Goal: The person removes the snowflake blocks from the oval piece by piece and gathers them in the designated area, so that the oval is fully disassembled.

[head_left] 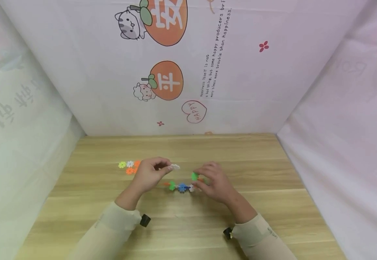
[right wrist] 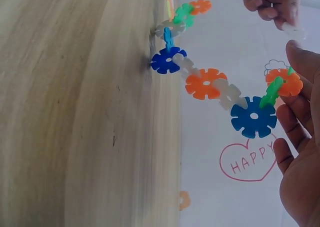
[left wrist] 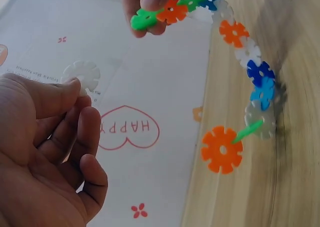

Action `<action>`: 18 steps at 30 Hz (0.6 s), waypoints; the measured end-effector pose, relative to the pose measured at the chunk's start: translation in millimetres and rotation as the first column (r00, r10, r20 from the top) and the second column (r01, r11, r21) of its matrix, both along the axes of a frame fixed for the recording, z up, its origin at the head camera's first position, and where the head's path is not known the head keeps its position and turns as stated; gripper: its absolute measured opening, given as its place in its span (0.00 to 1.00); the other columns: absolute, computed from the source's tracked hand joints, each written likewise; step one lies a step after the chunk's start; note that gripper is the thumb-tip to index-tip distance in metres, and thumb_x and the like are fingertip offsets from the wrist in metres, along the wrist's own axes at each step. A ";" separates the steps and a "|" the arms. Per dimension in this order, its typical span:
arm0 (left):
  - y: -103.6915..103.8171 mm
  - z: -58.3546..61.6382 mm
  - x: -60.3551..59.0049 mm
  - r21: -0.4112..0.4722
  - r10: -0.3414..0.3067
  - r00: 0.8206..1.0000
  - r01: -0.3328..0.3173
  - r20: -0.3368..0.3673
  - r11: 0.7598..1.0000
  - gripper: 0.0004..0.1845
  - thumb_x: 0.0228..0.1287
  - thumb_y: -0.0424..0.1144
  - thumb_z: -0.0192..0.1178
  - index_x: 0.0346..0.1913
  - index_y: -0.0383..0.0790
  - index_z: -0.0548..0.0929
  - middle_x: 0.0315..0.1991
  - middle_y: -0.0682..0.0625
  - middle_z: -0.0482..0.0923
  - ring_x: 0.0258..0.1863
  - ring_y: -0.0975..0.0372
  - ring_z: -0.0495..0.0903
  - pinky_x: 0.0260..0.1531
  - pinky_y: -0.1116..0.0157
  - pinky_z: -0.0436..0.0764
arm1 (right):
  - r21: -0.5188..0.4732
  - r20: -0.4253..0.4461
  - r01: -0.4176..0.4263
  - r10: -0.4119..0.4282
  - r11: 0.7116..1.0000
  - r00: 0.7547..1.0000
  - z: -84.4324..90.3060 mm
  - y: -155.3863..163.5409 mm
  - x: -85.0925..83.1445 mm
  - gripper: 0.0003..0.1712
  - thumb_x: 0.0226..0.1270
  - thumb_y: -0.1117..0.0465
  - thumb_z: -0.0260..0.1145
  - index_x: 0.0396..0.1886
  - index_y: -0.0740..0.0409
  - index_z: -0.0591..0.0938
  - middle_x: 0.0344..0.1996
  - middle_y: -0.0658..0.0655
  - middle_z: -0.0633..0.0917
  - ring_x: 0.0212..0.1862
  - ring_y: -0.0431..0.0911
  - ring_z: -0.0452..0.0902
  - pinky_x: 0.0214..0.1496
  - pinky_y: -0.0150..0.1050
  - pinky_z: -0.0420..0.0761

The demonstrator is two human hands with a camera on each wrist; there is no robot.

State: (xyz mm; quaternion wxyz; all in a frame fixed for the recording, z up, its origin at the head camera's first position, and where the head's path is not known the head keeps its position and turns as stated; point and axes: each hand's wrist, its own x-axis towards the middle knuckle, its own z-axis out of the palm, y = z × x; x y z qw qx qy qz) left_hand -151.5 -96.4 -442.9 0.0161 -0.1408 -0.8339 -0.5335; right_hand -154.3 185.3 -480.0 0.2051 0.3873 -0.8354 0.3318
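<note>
Between thumb and forefinger, my left hand (head_left: 150,174) pinches a white snowflake disc (left wrist: 82,76), notched round its rim. My right hand (head_left: 215,182) grips the green end disc (left wrist: 146,19) of a chain of interlocked snowflake discs (right wrist: 206,84). Orange, green, blue and white pieces make up this chain. It curves down from the right fingers to the wooden table, and an orange disc (left wrist: 222,150) forms its other end. The white disc is held a short way left of the green end, apart from it. In the head view the right fingers hide part of the chain.
Left of my left hand lie several loose discs on the wooden table (head_left: 87,202), among them a yellow one (head_left: 122,164), a white one (head_left: 130,164) and an orange one (head_left: 129,170). A printed white cloth (head_left: 110,108) hangs behind the table, with more cloth at both sides.
</note>
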 end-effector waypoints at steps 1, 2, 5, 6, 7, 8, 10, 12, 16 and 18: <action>-2.4 0.2 -0.7 -0.005 0.006 1.000 -0.005 0.012 1.000 0.04 0.69 0.44 0.71 0.39 0.49 0.89 0.35 0.57 0.87 0.26 0.57 0.76 0.20 0.67 0.73 | -0.002 0.002 0.004 -0.004 1.000 1.000 0.5 0.8 0.1 0.19 0.60 0.56 0.81 0.49 0.56 0.89 0.44 0.49 0.90 0.50 0.47 0.81 0.56 0.50 0.77; -4.9 -0.1 -1.4 -0.015 0.014 1.000 -0.014 0.022 1.000 0.03 0.69 0.44 0.70 0.39 0.49 0.89 0.35 0.57 0.87 0.27 0.56 0.76 0.21 0.67 0.73 | -0.002 0.002 0.004 -0.004 1.000 1.000 1.0 1.2 0.1 0.19 0.61 0.55 0.80 0.49 0.56 0.89 0.44 0.49 0.90 0.50 0.47 0.81 0.56 0.49 0.77; -13.3 -3.7 -2.6 -0.034 0.052 0.998 -0.051 0.044 0.998 0.03 0.69 0.44 0.70 0.40 0.51 0.89 0.36 0.57 0.87 0.31 0.56 0.79 0.25 0.65 0.77 | 0.000 0.000 0.002 -0.002 1.000 1.000 2.2 0.9 -0.1 0.19 0.62 0.53 0.79 0.50 0.55 0.89 0.44 0.48 0.90 0.50 0.46 0.81 0.56 0.48 0.77; -16.6 -5.4 -2.9 -0.038 0.067 0.997 -0.065 0.047 0.997 0.03 0.69 0.44 0.70 0.41 0.51 0.89 0.36 0.57 0.87 0.32 0.56 0.80 0.27 0.64 0.79 | 0.001 -0.001 0.001 -0.001 1.000 1.000 2.6 0.6 -0.1 0.19 0.62 0.53 0.79 0.50 0.55 0.89 0.44 0.48 0.90 0.50 0.46 0.81 0.56 0.48 0.77; -20.1 -6.8 -3.2 -0.045 0.082 0.996 -0.080 0.047 0.996 0.03 0.69 0.44 0.70 0.41 0.50 0.89 0.36 0.57 0.87 0.34 0.56 0.81 0.30 0.63 0.80 | 0.002 -0.004 0.000 0.000 1.000 1.000 3.0 0.2 -0.2 0.19 0.62 0.53 0.79 0.50 0.55 0.89 0.44 0.48 0.90 0.50 0.46 0.81 0.56 0.48 0.77; -23.8 -8.3 -3.6 -0.049 0.096 0.994 -0.094 0.048 0.994 0.04 0.69 0.44 0.70 0.41 0.50 0.89 0.37 0.56 0.88 0.35 0.57 0.82 0.32 0.62 0.81 | 0.002 -0.009 -0.001 0.001 1.000 1.000 3.2 -0.2 -0.4 0.19 0.62 0.53 0.79 0.50 0.55 0.89 0.44 0.49 0.90 0.50 0.47 0.81 0.56 0.49 0.77; -31.8 -11.5 -4.7 -0.059 0.123 0.991 -0.120 0.049 0.991 0.05 0.69 0.44 0.70 0.42 0.49 0.90 0.38 0.56 0.88 0.38 0.57 0.83 0.37 0.60 0.83 | -0.002 -0.012 -0.001 0.001 1.000 1.000 3.6 -0.5 -0.6 0.19 0.62 0.54 0.79 0.50 0.55 0.89 0.44 0.49 0.90 0.50 0.47 0.81 0.57 0.49 0.76; -40.5 -15.0 -6.3 -0.071 0.153 0.987 -0.149 0.049 0.986 0.06 0.68 0.44 0.70 0.43 0.47 0.90 0.39 0.54 0.89 0.40 0.57 0.84 0.40 0.59 0.83 | -0.008 -0.019 -0.004 0.004 1.000 1.000 4.2 -1.0 -0.6 0.19 0.61 0.54 0.79 0.50 0.56 0.89 0.44 0.49 0.90 0.50 0.47 0.81 0.57 0.49 0.76; -57.7 -22.7 -9.5 -0.091 0.215 0.974 -0.208 0.066 0.974 0.08 0.68 0.44 0.71 0.44 0.44 0.90 0.41 0.51 0.89 0.41 0.57 0.85 0.42 0.61 0.83 | -0.016 -0.023 -0.010 0.009 1.000 1.000 5.3 -1.7 0.0 0.19 0.60 0.55 0.80 0.49 0.57 0.89 0.44 0.50 0.90 0.50 0.47 0.82 0.57 0.49 0.76; -64.7 -26.1 -11.1 -0.093 0.237 0.968 -0.229 0.079 0.969 0.09 0.68 0.44 0.71 0.44 0.43 0.90 0.41 0.50 0.89 0.41 0.56 0.85 0.41 0.61 0.84 | -0.015 -0.020 -0.010 0.009 1.000 1.000 5.9 -1.7 0.0 0.19 0.60 0.55 0.80 0.49 0.56 0.89 0.44 0.50 0.90 0.50 0.47 0.82 0.57 0.49 0.76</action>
